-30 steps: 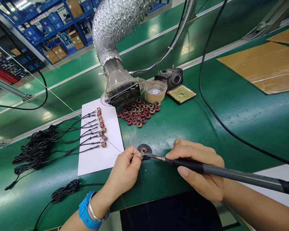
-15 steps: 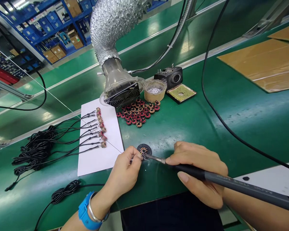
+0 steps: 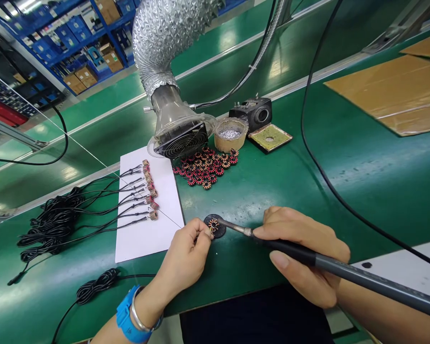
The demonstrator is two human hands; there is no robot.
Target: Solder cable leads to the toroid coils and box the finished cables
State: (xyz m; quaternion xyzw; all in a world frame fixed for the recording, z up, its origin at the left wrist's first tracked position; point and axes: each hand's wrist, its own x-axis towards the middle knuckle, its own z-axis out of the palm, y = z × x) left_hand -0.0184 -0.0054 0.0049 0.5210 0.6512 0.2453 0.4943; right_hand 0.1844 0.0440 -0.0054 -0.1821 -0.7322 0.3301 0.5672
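Note:
A small wound ring (image 3: 213, 225) lies on a round black pad (image 3: 220, 231) near the table's front edge. My left hand (image 3: 188, 251) is pinched at the ring's lower left, with a thin wire (image 3: 170, 219) running up and left from its fingers. What else the fingertips hold is hidden. In my right hand (image 3: 304, 248) is a soldering iron (image 3: 344, 270), its metal tip over the pad's upper right, beside the ring. Several red and copper rings (image 3: 206, 169) lie heaped behind the pad.
A white sheet (image 3: 129, 243) at left bears several rings joined to black cables (image 3: 62, 215). Above the heap hangs a fume duct with a fan (image 3: 182, 141). Behind stand a solder pot (image 3: 231, 136), an iron holder (image 3: 254, 113) and a sponge tray (image 3: 271, 138). Cardboard (image 3: 394, 95) lies at right.
The iron in my right hand has moved right and slightly up, and its tip has shifted from the ring to the pad's upper right. My left hand has hardly moved.

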